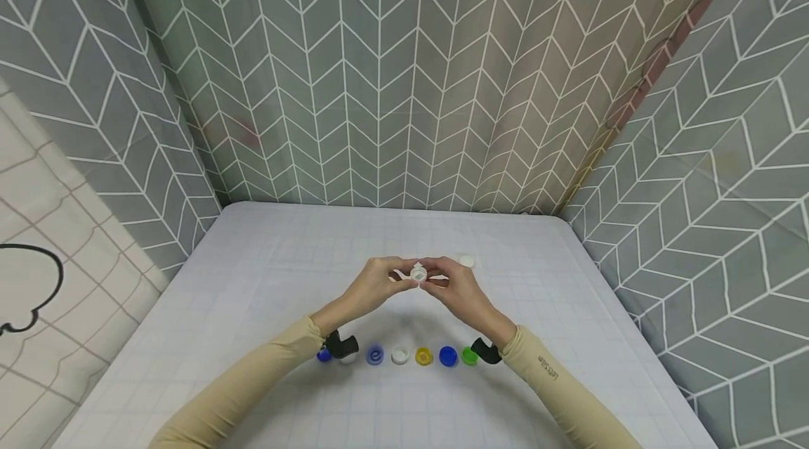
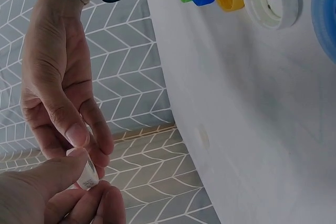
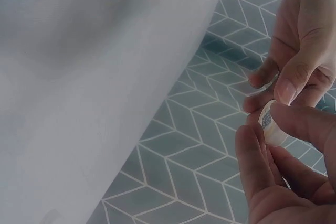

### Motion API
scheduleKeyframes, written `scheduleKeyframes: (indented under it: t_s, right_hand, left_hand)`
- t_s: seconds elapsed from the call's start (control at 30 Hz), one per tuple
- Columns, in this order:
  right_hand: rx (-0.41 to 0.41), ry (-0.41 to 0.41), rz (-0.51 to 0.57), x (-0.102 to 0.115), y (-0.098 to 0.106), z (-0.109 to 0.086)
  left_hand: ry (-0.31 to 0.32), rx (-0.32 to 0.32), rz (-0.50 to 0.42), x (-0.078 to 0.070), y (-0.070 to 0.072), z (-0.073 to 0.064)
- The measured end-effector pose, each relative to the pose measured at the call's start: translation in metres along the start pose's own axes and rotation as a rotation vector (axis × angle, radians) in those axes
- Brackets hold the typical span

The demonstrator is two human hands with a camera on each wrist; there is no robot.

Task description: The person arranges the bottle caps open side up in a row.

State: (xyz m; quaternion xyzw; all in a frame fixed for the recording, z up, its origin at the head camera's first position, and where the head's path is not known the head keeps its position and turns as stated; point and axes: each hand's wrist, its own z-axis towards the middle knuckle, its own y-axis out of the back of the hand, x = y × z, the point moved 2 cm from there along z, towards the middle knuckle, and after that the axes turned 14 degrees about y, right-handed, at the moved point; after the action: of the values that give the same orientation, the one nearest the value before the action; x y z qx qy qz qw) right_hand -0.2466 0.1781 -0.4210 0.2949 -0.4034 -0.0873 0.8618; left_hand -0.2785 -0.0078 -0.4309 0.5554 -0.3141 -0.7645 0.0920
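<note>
A small white bottle cap (image 1: 418, 274) is held up above the table between both hands, its hollow side facing me. My left hand (image 1: 374, 285) pinches it from the left with thumb and fingers. From the right, my right hand (image 1: 456, 287) pinches the same cap. In the left wrist view the white cap (image 2: 88, 174) is seen edge-on, with dark printing on it. The right wrist view shows a patterned dark mark on the cap (image 3: 269, 121), which the fingertips partly cover.
Nearer me, a row of caps lies on the white table (image 1: 265, 259): white (image 1: 399, 355), yellow (image 1: 423, 356), blue (image 1: 448, 356), green (image 1: 470, 356) and others, some partly behind the left wrist camera (image 1: 341, 345). Another white cap (image 1: 466, 261) lies beyond my right hand. Patterned curtains (image 1: 379, 83) surround the table.
</note>
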Motion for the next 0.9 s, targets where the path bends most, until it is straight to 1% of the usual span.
scheduleKeyframes:
  t_s: [0.2, 0.3, 0.43, 0.5, 0.63, 0.8, 0.9]
  right_hand:
    - [-0.003, 0.005, -0.020, 0.000, -0.001, -0.001]
    - [-0.001, 0.011, -0.010, 0.001, -0.001, -0.001]
    - [0.011, 0.026, 0.009, 0.002, 0.001, -0.002]
    - [0.018, 0.026, -0.002, 0.002, 0.003, -0.003]
    - [0.044, 0.003, -0.067, 0.003, 0.011, -0.006]
    - [0.112, -0.058, -0.182, 0.005, 0.026, -0.011]
    - [0.153, -0.094, -0.229, 0.007, 0.036, -0.013]
  left_hand:
    - [-0.024, 0.009, 0.018, -0.002, 0.000, 0.000]
    - [-0.030, 0.019, 0.012, -0.002, 0.000, -0.001]
    - [-0.022, 0.026, 0.002, -0.002, -0.001, -0.001]
    - [-0.014, 0.031, 0.001, -0.003, -0.003, -0.001]
    - [-0.005, 0.050, 0.015, -0.007, -0.010, 0.002]
    - [0.009, 0.085, 0.077, -0.015, -0.025, 0.007]
    - [0.016, 0.108, 0.102, -0.022, -0.035, 0.010]
